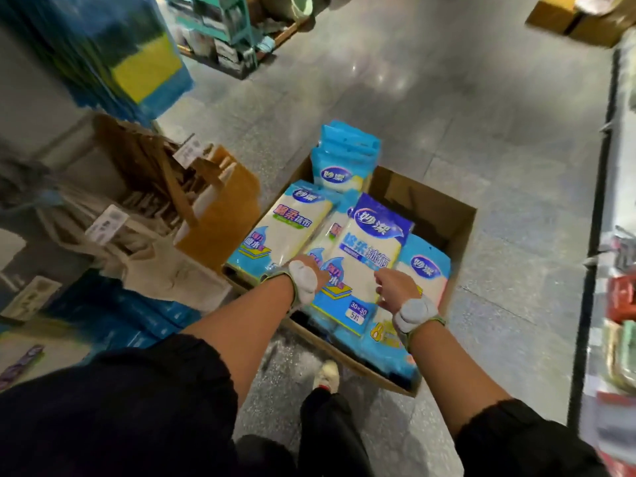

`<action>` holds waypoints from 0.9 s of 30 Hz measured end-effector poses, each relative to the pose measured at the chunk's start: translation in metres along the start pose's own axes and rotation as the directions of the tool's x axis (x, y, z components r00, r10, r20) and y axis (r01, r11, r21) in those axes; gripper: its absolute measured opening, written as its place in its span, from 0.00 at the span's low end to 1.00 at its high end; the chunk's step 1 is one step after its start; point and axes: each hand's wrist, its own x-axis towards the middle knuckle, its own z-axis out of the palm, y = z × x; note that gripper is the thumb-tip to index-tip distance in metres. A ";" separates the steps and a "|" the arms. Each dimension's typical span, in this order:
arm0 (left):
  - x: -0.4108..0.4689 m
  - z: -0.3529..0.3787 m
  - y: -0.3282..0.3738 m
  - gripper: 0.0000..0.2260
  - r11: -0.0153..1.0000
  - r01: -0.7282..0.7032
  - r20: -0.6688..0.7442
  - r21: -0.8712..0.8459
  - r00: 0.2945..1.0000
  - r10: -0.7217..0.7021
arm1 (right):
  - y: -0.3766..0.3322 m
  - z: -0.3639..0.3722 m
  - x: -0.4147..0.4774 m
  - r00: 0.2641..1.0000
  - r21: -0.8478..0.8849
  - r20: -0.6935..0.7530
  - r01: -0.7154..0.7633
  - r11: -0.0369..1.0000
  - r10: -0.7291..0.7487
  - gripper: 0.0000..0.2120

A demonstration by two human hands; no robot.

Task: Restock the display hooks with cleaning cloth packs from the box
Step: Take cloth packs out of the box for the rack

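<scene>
Right hand (395, 285): fingers curled onto the right edge of a pack (364, 256), gripping it; grey band (414, 313) on the wrist.
Left hand (311, 265): at the pack's lower left edge; a grey wrist band covers most of it and the fingers are out of sight, so grip cannot be told.
Pack: flat plastic sleeve, dark blue header with a white oval logo, pale cloth showing through the middle, blue Chinese lettering, light blue foot with a water-drop graphic and a small white "30×30" label. Lies tilted, header away from the person, on top of the others in the box (444, 215).
Other packs (285, 225): same sort, light blue headers. One lies flat at left, one at right partly under the held pack, and a bunch (344, 156) stands upright against the far wall.
Box: open brown cardboard on the floor (447, 115), right far corner bare inside.
Left of box: brown paper bag (220, 215) touching its side; cloth bags (155, 266) with paper tags beside that.
Below: dark sleeves, dark trousers, one pale shoe (327, 373) at the box's near edge.
Hard to read: shelf (619, 235) at right is blurred and cut by the frame; goods on it are colour smears only. Packs at the box's near end are mostly covered by the arms.
</scene>
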 end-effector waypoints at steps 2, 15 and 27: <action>0.023 0.010 0.016 0.16 1.000 -0.007 0.000 0.014 1.000 0.007 | 0.014 -0.011 0.018 0.998 -0.234 0.000 0.061 0.970 -0.062 0.17; 0.097 0.026 0.036 0.40 0.997 0.030 -0.033 -0.066 0.999 -0.032 | 0.019 0.018 0.046 0.995 0.348 -0.040 -0.068 0.935 0.087 0.12; 0.101 -0.007 0.029 0.39 0.996 0.063 0.177 -0.070 0.983 -0.050 | 0.005 0.027 0.056 0.995 0.203 0.020 -0.103 0.974 0.101 0.19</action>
